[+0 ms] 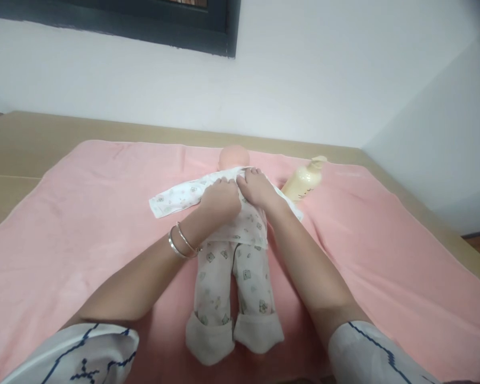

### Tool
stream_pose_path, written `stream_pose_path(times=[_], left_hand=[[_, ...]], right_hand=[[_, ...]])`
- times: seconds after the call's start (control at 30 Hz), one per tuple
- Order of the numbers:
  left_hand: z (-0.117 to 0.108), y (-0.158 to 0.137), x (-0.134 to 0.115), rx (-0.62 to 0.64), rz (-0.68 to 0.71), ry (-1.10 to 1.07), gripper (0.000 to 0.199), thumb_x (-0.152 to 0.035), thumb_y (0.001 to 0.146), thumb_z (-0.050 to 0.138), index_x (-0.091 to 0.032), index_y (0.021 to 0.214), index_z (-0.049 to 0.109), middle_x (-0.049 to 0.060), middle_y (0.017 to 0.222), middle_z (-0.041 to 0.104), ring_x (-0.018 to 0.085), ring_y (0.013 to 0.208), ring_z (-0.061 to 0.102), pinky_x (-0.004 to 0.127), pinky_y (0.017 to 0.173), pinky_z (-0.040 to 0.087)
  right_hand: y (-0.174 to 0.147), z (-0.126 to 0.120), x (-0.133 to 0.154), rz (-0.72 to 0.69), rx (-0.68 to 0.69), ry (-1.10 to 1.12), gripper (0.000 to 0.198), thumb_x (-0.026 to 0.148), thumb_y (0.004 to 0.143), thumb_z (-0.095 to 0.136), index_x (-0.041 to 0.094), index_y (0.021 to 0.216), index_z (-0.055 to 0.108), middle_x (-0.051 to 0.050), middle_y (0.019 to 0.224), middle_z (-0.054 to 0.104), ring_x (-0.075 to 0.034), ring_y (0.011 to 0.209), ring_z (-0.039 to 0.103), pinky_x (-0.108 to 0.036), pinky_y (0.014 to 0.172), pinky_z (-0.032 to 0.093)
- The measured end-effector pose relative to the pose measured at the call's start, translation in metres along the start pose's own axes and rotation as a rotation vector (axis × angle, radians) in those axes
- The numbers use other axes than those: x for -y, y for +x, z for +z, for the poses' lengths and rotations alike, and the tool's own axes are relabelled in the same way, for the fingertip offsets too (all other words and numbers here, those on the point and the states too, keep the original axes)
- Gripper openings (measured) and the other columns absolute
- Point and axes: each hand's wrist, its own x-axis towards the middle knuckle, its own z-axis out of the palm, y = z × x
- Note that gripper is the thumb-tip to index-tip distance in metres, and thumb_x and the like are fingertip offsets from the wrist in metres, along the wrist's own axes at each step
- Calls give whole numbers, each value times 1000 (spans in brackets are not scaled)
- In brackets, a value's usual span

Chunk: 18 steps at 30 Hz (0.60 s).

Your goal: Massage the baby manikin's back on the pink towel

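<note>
left hand and right hand curl on the white printed fabric top of a round, pink-headed doll; any grip, i cannot tell. the pink cloth blanket beneath spreads wide leftward, short of the tan counter's far edge; a pale-yellow pump bottle narrows the right.

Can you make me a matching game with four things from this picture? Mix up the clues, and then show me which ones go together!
Things:
1. Shirt
2. Blanket
3. Bottle
4. Bracelets

Clues:
A. Pale yellow
B. Silvery
C. Under the left hand and the right hand, with small printed pictures on it
D. Pink and spread out flat

Right pairs: 1-C, 2-D, 3-A, 4-B
</note>
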Motion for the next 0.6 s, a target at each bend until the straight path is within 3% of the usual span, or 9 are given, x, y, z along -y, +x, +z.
stream_pose_path(times=[0.1,0.2,0.3,0.43,0.5,0.6], left_hand=[[-1,9,10,33,-34,-68,25,-16,95,42,-15,98,67,17,104,71,30,96,69,39,83,53],[7,26,28,-39,-13,-165,30,-22,100,37,-15,104,66,16,117,69,30,110,65,40,97,51],[22,39,40,-125,-30,-251,34,-31,102,38,-14,114,65,16,130,65,30,126,57,43,113,44],[37,44,43,-220,-25,-304,36,-33,101,38,-13,113,65,17,126,67,30,123,57,46,115,42],[40,44,44,-245,-18,-305,36,-33,101,39,-12,110,66,17,123,68,31,120,58,47,113,43],[43,46,47,-274,-5,-307,36,-31,100,39,-12,111,67,17,123,69,31,119,60,46,113,43]], right_hand=[[-5,-10,8,134,44,33,57,35,106,23,-1,132,58,-27,140,61,-36,130,57,-44,111,43],[-12,-22,19,155,100,22,57,38,107,23,3,128,62,-24,131,67,-35,122,63,-43,105,46],[-22,-36,30,144,153,-60,51,34,107,26,5,119,66,-23,119,72,-34,115,66,-41,98,49],[-33,-50,39,68,287,-142,42,23,103,32,9,102,72,-21,101,74,-33,104,70,-40,87,52],[-31,-47,38,76,276,-93,45,26,104,31,9,105,72,-22,108,73,-33,107,69,-41,90,52],[-19,-27,32,121,97,18,49,32,105,30,4,129,63,-24,138,63,-33,129,59,-43,109,45]])
